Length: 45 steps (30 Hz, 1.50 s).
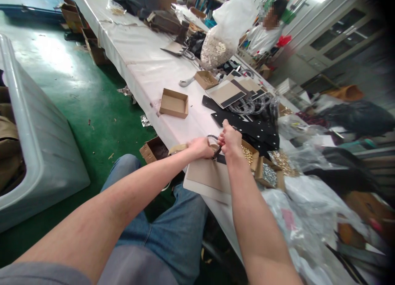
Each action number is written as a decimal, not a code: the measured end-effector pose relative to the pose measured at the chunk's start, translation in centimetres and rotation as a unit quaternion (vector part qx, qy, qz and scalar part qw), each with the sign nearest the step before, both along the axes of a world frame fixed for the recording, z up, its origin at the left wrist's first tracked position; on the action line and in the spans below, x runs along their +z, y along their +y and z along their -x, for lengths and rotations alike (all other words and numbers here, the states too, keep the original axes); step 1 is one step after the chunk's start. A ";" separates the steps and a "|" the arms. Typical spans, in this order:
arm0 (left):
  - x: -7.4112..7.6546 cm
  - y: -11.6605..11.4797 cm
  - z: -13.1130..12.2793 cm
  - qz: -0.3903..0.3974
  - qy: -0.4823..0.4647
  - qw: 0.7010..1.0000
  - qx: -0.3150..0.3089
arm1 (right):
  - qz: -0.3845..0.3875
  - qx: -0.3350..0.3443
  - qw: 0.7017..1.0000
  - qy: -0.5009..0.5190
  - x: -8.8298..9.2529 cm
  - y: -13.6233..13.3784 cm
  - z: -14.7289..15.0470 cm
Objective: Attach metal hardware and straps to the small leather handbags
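A beige panel (210, 176) with a dark band along its top lies at the table's near edge, above my thighs. My left hand (201, 147) is closed at the panel's upper edge, its fingertips mostly hidden. Just right of it, my right hand (230, 139) makes a fist around a dark, narrow piece whose kind I cannot make out. A curved dark handle (212, 136) shows between the two hands. Close by on the right stand a small box of gold-coloured metal pieces (247, 154) and another of silver-coloured pieces (269, 174).
A shallow cardboard box (174, 103) sits farther up the white-covered table (132, 67). Black dotted pieces (256, 133), more beige panels (226, 93) and a clear bag (217, 50) lie beyond. Plastic bags (311, 202) crowd the right. A large bin (52, 153) stands left; a person sits far back.
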<state>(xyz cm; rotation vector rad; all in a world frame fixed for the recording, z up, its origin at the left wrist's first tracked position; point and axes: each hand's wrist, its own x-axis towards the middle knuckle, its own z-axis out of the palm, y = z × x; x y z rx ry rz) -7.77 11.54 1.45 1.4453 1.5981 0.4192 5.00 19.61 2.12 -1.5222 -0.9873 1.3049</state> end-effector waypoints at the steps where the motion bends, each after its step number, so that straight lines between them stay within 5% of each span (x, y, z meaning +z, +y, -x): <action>1: 0.0 0.0 0.0 0.000 0.000 1.000 -0.001 | -0.039 -0.011 0.999 -0.005 0.0 -0.9 0.1; 8: 0.5 -0.4 0.5 0.002 0.012 1.000 -0.014 | -0.279 -0.012 0.958 -0.063 0.6 -8.1 0.9; 14: 0.7 -0.7 0.6 0.004 0.020 1.000 -0.010 | -0.342 -0.032 0.939 -0.007 1.4 -8.7 0.2; 30: -0.3 0.2 0.1 0.010 0.041 0.999 -0.024 | -0.358 -0.036 0.928 -0.098 -1.0 -10.5 1.0; 34: -0.3 0.3 -0.1 -0.003 0.042 0.999 -0.022 | -0.327 -0.038 0.943 -0.054 -0.5 -9.4 0.8; 38: -0.2 0.5 0.1 0.006 0.011 1.000 -0.022 | -0.263 -0.064 0.962 -0.033 2.5 -7.1 -4.1; 42: 0.1 0.7 0.7 -0.013 -0.028 0.999 -0.010 | -0.189 -0.090 0.918 -0.337 4.0 -8.3 -12.2; 45: 0.6 0.2 0.9 -0.075 -0.010 0.997 0.001 | -0.068 0.022 0.864 -0.499 2.4 -10.8 -15.7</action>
